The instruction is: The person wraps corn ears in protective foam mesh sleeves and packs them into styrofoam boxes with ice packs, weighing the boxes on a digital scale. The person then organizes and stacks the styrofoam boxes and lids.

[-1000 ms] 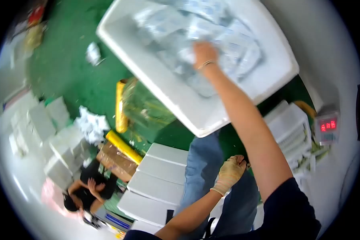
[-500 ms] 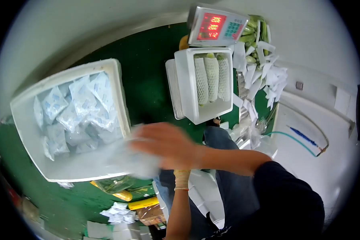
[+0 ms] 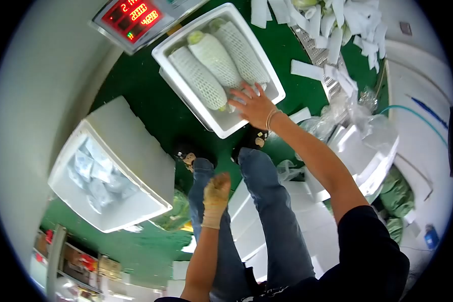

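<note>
My right hand [image 3: 256,105] reaches into the near end of a white foam box [image 3: 225,130], fingers spread. Its fingertips are at the lower ends of three long pale-green vegetables [image 3: 214,58] in white foam-net sleeves. Something whitish and crumpled shows partly under the fingers; I cannot make out what it is. My left hand [image 3: 217,194], in a cream-coloured work glove, is curled into a fist above my left knee, with nothing seen in it. At the left, a larger foam box [image 3: 136,136] is tilted towards the camera and holds several white-and-blue ice packs [image 3: 98,171].
A scale with a lit red display [image 3: 133,17] stands beyond the foam box. White foam strips [image 3: 307,69] lie around a metal grate at the upper right. Clear plastic bags [image 3: 337,108] and white foam pieces are on the right. My shoes [image 3: 194,155] stand on the green floor.
My right hand has moved from the large box, where it held a blurred clear-whitish plastic item, to the vegetable box. The view has turned and shifted. The scale's digits have changed.
</note>
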Available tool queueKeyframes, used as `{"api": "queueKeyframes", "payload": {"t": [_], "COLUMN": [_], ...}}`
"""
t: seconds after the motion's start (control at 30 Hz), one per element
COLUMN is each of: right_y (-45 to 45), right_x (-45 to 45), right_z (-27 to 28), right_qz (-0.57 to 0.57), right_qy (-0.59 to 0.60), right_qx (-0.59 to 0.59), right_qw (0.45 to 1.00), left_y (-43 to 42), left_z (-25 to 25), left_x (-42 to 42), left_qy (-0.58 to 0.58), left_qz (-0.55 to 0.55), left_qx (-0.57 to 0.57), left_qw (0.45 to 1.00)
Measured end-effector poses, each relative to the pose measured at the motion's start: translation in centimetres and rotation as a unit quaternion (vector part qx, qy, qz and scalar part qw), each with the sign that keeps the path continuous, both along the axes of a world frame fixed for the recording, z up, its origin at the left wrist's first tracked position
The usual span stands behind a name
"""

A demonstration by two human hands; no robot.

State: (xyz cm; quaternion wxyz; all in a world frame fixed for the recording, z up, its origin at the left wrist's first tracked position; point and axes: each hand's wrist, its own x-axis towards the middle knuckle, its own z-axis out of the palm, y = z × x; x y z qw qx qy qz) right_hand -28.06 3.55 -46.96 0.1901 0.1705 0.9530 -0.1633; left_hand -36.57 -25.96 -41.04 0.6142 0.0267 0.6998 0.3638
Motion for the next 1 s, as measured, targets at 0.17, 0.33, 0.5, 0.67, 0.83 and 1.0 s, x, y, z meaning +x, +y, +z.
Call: {"api": "queueKeyframes", "payload": {"t": [0.17,0.33,0.5,0.67,0.83,1.0], "right_y": [-3.4,-5.9,-1.3,-9.2,-23.6,-42.5], "right_x": [2.9,2.6,2.1,4.6,11.8,13.9], "right_z": [6.5,-3.7,-5.1,5.2,31.4,48.4], "right_qz": [-0.362,-0.818,-0.912,-0.899,-0.923,-0.959], "right_qy": [0.227,0.165,0.178,0.343,0.369,0.256], "right_qx": [-0.072,-0.214,-0.209,-0.116,-0.077,0.114], "right_qw": [0.901,0.507,0.305,0.245,0.080,0.033], "left_y": [17.4,26.4,28.1,23.9,18.7,11.9], "left_z": [0.0,-9.4,-12.2,-3.9,15.2,30.6], "left_x": [-11.7,-21.8,-25.6,-22.0,-10.3,0.7], "left_qy": [0.332,0.355,0.066,0.409,0.387,-0.110], "left_qz": [-0.033,-0.204,-0.300,-0.579,-0.688,-0.386], "left_qx": [-0.015,0.056,0.082,0.126,0.164,0.015], "left_qw": [0.943,0.911,0.948,0.694,0.591,0.916]}}
